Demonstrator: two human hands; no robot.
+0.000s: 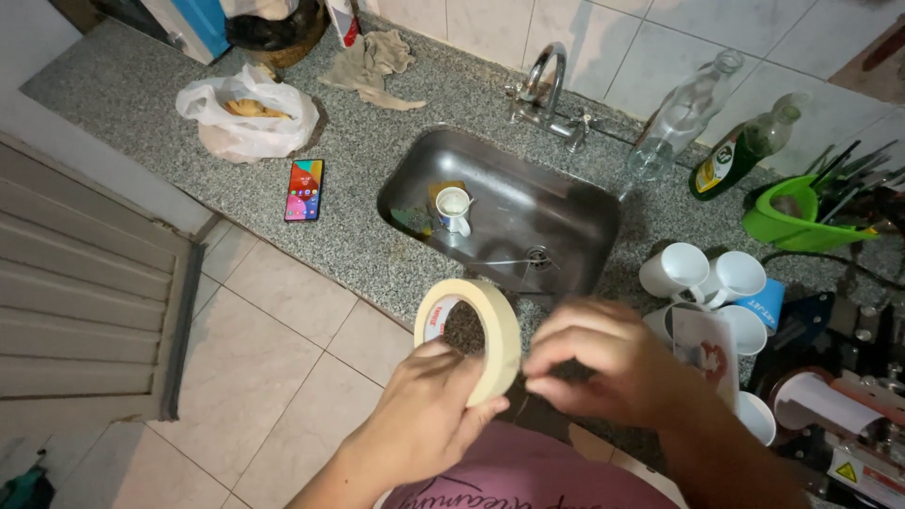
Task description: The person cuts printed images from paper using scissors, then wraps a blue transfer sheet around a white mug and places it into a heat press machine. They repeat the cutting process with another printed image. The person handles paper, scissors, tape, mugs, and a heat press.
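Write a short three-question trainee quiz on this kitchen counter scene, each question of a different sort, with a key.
1. True or false: the left hand holds the roll of masking tape.
2. Where does the mug with the handle stand?
A. in the sink
B. on the floor
C. on the phone
3. Fill in: the right hand has its fingertips at the ______ of the tape roll.

Key
1. True: the left hand grips the roll from below.
2. A: it stands upright in the steel sink, below the tap.
3. Edge: the fingers pinch at the roll's right-hand edge.
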